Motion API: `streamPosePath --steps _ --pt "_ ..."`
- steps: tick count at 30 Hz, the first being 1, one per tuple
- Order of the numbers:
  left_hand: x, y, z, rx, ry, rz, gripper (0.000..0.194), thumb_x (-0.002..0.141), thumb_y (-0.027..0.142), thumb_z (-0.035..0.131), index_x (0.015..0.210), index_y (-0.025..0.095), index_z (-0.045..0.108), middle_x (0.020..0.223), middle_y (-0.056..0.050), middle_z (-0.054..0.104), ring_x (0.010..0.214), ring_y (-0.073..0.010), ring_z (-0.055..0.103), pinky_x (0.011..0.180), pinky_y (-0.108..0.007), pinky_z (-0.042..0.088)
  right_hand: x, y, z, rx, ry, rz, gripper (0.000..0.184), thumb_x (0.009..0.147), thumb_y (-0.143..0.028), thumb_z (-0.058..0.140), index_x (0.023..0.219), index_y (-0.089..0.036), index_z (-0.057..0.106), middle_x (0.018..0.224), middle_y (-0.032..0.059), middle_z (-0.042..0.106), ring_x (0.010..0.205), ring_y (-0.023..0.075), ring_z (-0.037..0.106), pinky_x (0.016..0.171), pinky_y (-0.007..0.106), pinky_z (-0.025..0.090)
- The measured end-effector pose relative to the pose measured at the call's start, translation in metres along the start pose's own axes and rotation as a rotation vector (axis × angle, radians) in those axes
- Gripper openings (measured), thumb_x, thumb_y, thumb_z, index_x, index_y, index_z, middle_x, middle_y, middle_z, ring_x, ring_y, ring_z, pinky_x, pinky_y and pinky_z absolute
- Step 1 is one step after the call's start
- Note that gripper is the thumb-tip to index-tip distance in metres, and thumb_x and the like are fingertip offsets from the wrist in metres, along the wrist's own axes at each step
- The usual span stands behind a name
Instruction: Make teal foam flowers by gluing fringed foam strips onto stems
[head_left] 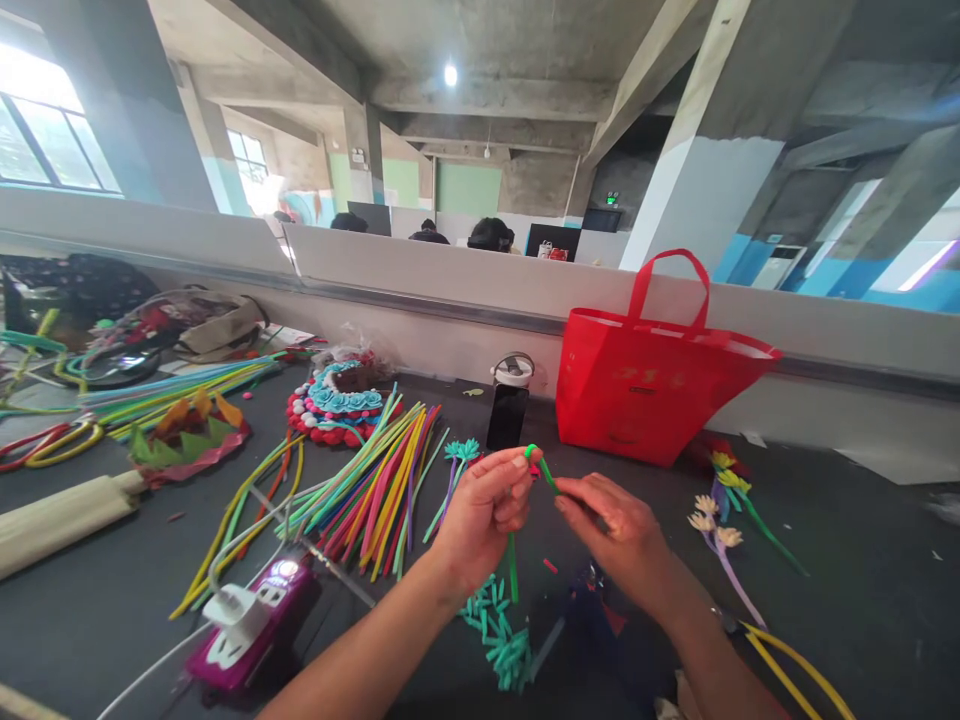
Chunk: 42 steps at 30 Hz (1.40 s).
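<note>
The left hand [491, 505] has thumb and fingers clamped on a green pipe cleaner [546, 474] near its bent top; the right hand [611, 515] pinches the same stem just beside it. The stem is held above the counter [420, 660], between the two hands. A green length also hangs below the left hand; whether it is the same piece, I cannot tell.

The likeliest fault is at the bend: pulling unevenly, or letting the left pinch loosen, could make it spring open or kink in the wrong place. A small pink piece [535, 471] near the fingertips might slip out if the grip shifts.

Lowering the wrists carelessly could scatter the turquoise cut pieces [510, 655] below. The right forearm lies close to the yellow-handled pliers [799, 668] and could knock them, while a wide left elbow swing might catch the charger cable [154, 665] at the purple power strip [247, 635].
</note>
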<state>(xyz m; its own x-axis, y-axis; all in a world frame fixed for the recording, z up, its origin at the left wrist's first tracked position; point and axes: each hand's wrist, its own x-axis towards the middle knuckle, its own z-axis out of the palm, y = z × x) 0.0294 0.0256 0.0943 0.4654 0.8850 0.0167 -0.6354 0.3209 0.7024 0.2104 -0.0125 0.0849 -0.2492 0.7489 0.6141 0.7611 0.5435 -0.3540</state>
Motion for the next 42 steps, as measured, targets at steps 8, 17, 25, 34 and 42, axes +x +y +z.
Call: streamPosePath --steps 8,17,25,34,42 --pt "0.016 -0.026 -0.015 0.416 0.195 0.267 0.024 0.073 0.031 0.080 0.092 0.016 0.080 0.071 -0.003 0.068 0.062 -0.0123 0.053 0.059 -0.023 0.040 -0.003 -0.013 0.007 0.039 -0.057 0.049 0.016 0.096 -0.020 0.052 0.097 -0.022 0.068 0.081 0.0017 0.071 0.073 0.0158 0.067 0.069 0.026 0.052" --pt "0.015 -0.044 -0.024 0.936 0.003 0.405 0.022 0.082 0.016 0.064 0.094 0.022 0.081 0.091 -0.010 0.077 0.085 -0.0239 0.068 0.082 -0.032 0.047 -0.005 -0.006 -0.010 -0.132 -0.069 -0.014 0.020 0.095 -0.018 0.048 0.083 -0.021 0.063 0.073 0.0007 0.067 0.069 0.0151 0.064 0.066 0.027 0.049" --pt "0.001 -0.033 -0.007 0.605 -0.186 0.042 0.020 0.077 0.033 0.072 0.084 0.016 0.081 0.062 -0.001 0.061 0.055 -0.0104 0.043 0.054 -0.023 0.030 -0.008 0.011 -0.038 -0.136 -0.012 -0.029 0.016 0.100 -0.032 0.053 0.096 -0.024 0.066 0.084 0.0005 0.071 0.078 0.0164 0.068 0.073 0.027 0.050" --pt "-0.002 -0.023 -0.007 0.106 -0.228 -0.153 0.021 0.074 0.029 0.080 0.088 0.013 0.079 0.052 0.006 0.036 0.046 -0.0037 0.025 0.046 -0.024 0.011 -0.002 0.008 -0.029 0.056 -0.003 0.115 0.024 0.100 -0.039 0.051 0.094 -0.024 0.069 0.077 -0.0005 0.071 0.069 0.0150 0.067 0.068 0.025 0.051" --pt "0.002 -0.017 -0.007 -0.026 -0.224 -0.104 0.021 0.075 0.025 0.078 0.090 0.011 0.076 0.053 0.009 0.028 0.044 -0.0022 0.019 0.044 -0.021 0.013 -0.002 -0.002 -0.010 0.127 0.009 0.124 0.020 0.099 -0.032 0.054 0.097 -0.022 0.072 0.065 -0.0035 0.065 0.060 0.0121 0.062 0.063 0.022 0.048"
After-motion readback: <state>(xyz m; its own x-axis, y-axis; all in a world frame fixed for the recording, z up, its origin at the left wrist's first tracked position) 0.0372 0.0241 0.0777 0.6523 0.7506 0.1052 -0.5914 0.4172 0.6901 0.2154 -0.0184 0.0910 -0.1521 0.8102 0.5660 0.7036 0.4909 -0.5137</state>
